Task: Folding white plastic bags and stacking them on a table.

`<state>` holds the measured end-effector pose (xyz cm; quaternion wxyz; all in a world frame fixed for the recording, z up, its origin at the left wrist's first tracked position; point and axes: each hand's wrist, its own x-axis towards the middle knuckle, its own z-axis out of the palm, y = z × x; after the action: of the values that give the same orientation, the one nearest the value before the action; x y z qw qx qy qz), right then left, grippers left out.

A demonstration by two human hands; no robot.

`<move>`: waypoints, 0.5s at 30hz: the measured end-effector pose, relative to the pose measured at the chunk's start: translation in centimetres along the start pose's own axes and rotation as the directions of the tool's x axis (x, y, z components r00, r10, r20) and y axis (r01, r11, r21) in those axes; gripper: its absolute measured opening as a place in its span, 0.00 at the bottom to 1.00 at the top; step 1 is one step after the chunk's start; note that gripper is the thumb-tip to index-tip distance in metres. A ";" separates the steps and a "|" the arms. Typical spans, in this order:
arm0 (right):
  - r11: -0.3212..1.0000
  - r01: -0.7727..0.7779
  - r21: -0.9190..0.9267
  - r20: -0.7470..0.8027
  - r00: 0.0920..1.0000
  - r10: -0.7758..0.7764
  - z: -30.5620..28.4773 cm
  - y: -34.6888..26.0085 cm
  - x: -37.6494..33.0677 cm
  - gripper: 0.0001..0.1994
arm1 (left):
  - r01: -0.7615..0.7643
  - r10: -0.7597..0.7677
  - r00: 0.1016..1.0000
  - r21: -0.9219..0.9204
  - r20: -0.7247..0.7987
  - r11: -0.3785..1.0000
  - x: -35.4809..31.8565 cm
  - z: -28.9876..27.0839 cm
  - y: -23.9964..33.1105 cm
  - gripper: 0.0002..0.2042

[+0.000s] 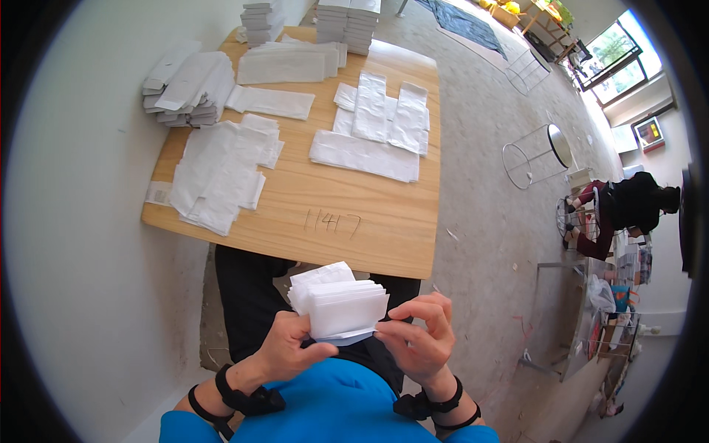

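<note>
Over my lap, just off the table's near edge, is a thick bundle of folded white paper bags (347, 306). My left hand (292, 347) is closed around its left side, with the thumb across the near edge. At the bundle's near right corner, the fingertips of my right hand (421, 336) are pinched on the edge of one bag; its other fingers are bent and raised. Flat white bags (221, 173) lie spread in an overlapping pile on the left of the table. Further right sits another loose group of flat bags (365, 159).
The wooden table (295, 207) bears a tall leaning pile of bags (188, 88) beside the wall and neat stacks (347, 22) at the back. To the right stand a round stool (559, 145) and a metal table (572, 317). A person in black (631, 207) sits beyond.
</note>
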<state>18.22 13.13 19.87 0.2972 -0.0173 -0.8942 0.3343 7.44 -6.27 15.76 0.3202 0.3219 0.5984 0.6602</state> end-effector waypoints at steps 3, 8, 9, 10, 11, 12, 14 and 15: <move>0.999 0.037 -0.010 0.027 0.999 -0.037 0.0 -0.1 -0.4 0.11 | 0.007 -0.007 1.000 0.019 0.017 1.000 0.1 -0.5 0.1 0.35; 0.999 0.054 -0.003 0.030 0.998 -0.054 -0.1 -0.2 -0.6 0.10 | 0.025 -0.027 0.999 0.068 0.037 0.997 0.2 -0.8 0.2 0.43; 0.998 0.061 -0.005 0.030 0.998 -0.061 -0.1 -0.2 -0.6 0.09 | 0.028 -0.030 0.999 0.061 0.026 0.998 0.3 -0.7 0.2 0.44; 0.998 0.059 -0.005 0.031 0.998 -0.059 -0.1 -0.2 -0.6 0.09 | 0.030 -0.032 0.999 0.061 0.026 0.998 0.4 -0.7 0.3 0.44; 0.998 0.056 -0.003 0.030 0.998 -0.055 -0.1 -0.2 -0.6 0.09 | 0.032 -0.033 0.999 0.041 0.022 0.999 0.6 -0.8 0.4 0.41; 0.999 0.052 0.000 0.031 0.998 -0.052 -0.1 -0.3 -0.6 0.09 | 0.034 -0.034 0.999 0.021 0.017 0.999 0.6 -0.8 0.5 0.38; 0.999 0.053 0.006 0.035 0.998 -0.053 -0.1 -0.4 -0.6 0.09 | 0.073 -0.073 0.997 -0.026 0.017 0.997 0.2 -0.5 0.0 0.32; 0.998 0.058 0.013 0.038 0.998 -0.059 -0.1 -0.4 -0.4 0.09 | 0.109 -0.108 0.994 -0.070 0.017 0.992 0.2 -0.4 -0.2 0.26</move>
<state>18.70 12.82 19.93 0.2899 0.0170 -0.8978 0.3311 7.00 -6.32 15.51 0.3707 0.2816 0.5890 0.6606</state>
